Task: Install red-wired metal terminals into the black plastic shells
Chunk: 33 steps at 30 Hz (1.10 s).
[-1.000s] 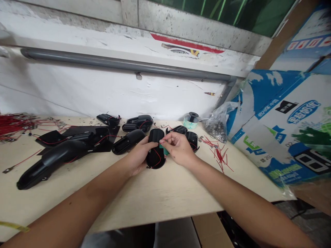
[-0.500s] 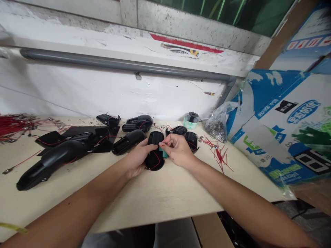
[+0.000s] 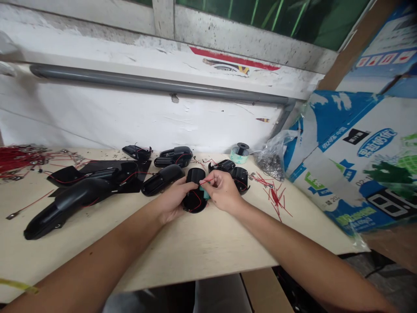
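Observation:
My left hand (image 3: 174, 200) is closed around the left side of a black plastic housing (image 3: 195, 204), its thumb lying on the top near the middle. The housing's rounded hollow faces up, and a red wire runs inside it. At its right side my right hand (image 3: 223, 191) pinches a thin red wire (image 3: 207, 180) between thumb and forefinger. A green piece (image 3: 206, 192) shows under those fingers; its kind is partly hidden. More black housings (image 3: 163, 179) with red wires lie just left of my hands, and another housing (image 3: 240, 179) stands close behind the right one.
Long black housings (image 3: 71, 200) and a heap of red wires (image 3: 19, 161) lie on the left. To the right are loose red wires (image 3: 276, 195), a tape roll (image 3: 239, 154) with a black spool, and a clear bag of small metal parts (image 3: 271, 161). A blue-white carton (image 3: 352, 165) borders the table.
The view has shifted slightly. Both hands keep nearly the same grip on the housing and the red wire, with only small finger movement at the right hand.

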{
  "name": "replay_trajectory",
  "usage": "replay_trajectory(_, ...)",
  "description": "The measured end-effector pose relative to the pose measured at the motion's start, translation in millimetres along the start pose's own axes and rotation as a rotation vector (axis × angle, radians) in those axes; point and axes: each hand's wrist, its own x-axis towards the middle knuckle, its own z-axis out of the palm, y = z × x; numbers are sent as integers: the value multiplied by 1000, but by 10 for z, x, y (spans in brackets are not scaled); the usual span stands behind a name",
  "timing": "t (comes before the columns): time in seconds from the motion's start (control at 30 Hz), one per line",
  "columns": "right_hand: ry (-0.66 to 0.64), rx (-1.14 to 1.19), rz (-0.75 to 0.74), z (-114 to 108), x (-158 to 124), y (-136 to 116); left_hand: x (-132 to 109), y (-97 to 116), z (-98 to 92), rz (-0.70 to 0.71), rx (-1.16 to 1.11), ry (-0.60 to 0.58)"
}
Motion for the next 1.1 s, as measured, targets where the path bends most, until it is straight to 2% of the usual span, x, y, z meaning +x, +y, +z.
replay_trajectory(0.17,-1,-5,5,9,-7,-24,14,15,2,-13,-7,-16)
replay_trajectory(0.37,61,62,-6,-73,50,-92,-4,160,-11,-91,-186,15)
replay_trajectory(0.5,60,209,-26,-127,62,-142,-34,252,-1,-24,-253,51)
replay_trajectory(0.57,9,160,-15,-150,45,-199,-25,260,-5,0,-283,64)
replay_trajectory(0.73,-288,-280,188,-209,6,-434,-11,238,-39,25,-276,20)
replay_trajectory(0.8,-395,-340,312,-241,-9,-531,-32,228,-41,39,-256,2)
replay_trajectory(0.87,-450,-262,454,-283,-57,-615,-64,208,-28,60,-258,-63)
replay_trajectory(0.97,-470,2,640,-360,-244,-705,-118,149,20,61,-266,-224)
replay_trajectory(1.03,-471,181,697,-410,-437,-734,-158,92,70,45,-237,-309)
replay_trajectory(1.1,-407,299,685,-448,-657,-737,-207,28,133,15,-182,-358)
